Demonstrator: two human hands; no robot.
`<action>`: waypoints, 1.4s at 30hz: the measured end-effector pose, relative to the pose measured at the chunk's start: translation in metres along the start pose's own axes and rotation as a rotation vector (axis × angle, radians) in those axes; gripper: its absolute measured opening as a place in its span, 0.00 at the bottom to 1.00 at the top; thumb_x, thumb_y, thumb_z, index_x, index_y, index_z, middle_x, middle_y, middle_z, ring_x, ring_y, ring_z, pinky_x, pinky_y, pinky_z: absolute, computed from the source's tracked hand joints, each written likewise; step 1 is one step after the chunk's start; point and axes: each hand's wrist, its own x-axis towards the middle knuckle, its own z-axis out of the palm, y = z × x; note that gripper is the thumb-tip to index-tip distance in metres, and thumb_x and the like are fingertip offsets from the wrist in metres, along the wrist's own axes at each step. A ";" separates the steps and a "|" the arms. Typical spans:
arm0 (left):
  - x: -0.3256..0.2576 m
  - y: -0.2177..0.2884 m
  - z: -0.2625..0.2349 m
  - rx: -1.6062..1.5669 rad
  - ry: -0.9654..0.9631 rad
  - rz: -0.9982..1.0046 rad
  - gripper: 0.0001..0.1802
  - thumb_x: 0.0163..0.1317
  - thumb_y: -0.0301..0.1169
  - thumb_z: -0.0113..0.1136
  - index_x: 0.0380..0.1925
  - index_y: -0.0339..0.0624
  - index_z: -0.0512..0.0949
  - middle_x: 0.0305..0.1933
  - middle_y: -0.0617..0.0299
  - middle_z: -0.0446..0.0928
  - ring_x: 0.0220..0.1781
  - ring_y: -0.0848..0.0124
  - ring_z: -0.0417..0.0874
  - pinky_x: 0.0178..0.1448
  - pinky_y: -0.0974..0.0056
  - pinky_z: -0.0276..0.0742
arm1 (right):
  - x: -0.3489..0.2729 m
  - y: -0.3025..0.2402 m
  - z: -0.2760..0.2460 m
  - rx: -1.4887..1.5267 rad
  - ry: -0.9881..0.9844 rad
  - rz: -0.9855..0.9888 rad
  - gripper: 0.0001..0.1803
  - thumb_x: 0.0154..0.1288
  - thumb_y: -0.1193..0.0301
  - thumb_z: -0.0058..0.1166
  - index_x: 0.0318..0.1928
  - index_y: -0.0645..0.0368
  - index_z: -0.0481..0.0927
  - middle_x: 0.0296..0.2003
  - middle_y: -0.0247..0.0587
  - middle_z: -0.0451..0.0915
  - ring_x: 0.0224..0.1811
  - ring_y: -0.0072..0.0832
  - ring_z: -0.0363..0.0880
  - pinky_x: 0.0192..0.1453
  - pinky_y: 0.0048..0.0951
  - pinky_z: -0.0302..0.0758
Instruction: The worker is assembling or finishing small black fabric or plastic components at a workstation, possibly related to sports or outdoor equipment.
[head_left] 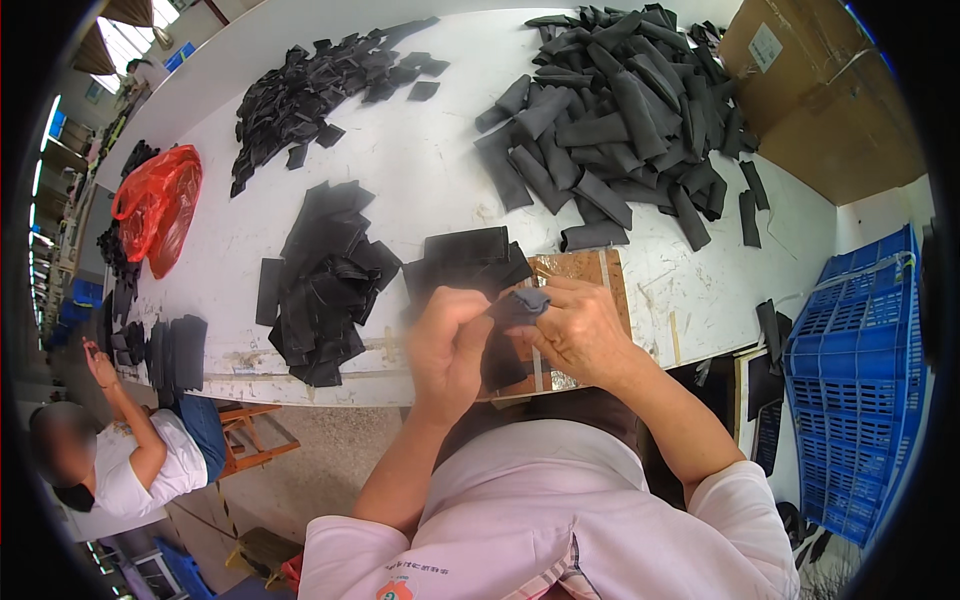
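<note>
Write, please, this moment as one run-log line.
left hand: holding grey fabric piece; right hand: holding same piece; below: brown board; beyond: grey fabric pile

We look down from a person's head through one wide fisheye, angled forward over the white worktable (pixel 430 150) toward twelve o'clock. The shirt (pixel 540 480) is close below us at six; both hands (pixel 580 330) sit near mid-view. Our curved rim takes in the blue crate (pixel 850 390) past three and a co-worker (pixel 150 450) at eight.
</note>
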 end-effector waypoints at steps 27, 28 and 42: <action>0.030 0.036 0.014 -0.477 0.185 -0.068 0.08 0.58 0.29 0.55 0.29 0.32 0.74 0.32 0.55 0.75 0.35 0.68 0.74 0.41 0.68 0.68 | 0.015 -0.003 -0.028 0.059 -0.090 0.107 0.12 0.45 0.67 0.60 0.21 0.60 0.72 0.19 0.37 0.72 0.25 0.33 0.74 0.23 0.33 0.69; 0.028 0.037 0.013 -0.473 0.186 -0.066 0.08 0.58 0.29 0.55 0.29 0.32 0.74 0.32 0.55 0.75 0.35 0.68 0.74 0.41 0.68 0.68 | 0.019 -0.006 -0.034 0.022 -0.120 0.085 0.13 0.46 0.65 0.59 0.20 0.60 0.72 0.18 0.37 0.71 0.24 0.33 0.74 0.22 0.33 0.69; 0.025 0.029 0.009 -0.899 0.211 -0.267 0.10 0.61 0.35 0.51 0.29 0.40 0.69 0.28 0.60 0.70 0.33 0.67 0.70 0.45 0.59 0.66 | 0.016 -0.007 -0.025 0.025 -0.182 0.063 0.16 0.47 0.62 0.59 0.17 0.60 0.71 0.16 0.37 0.70 0.21 0.33 0.74 0.19 0.32 0.68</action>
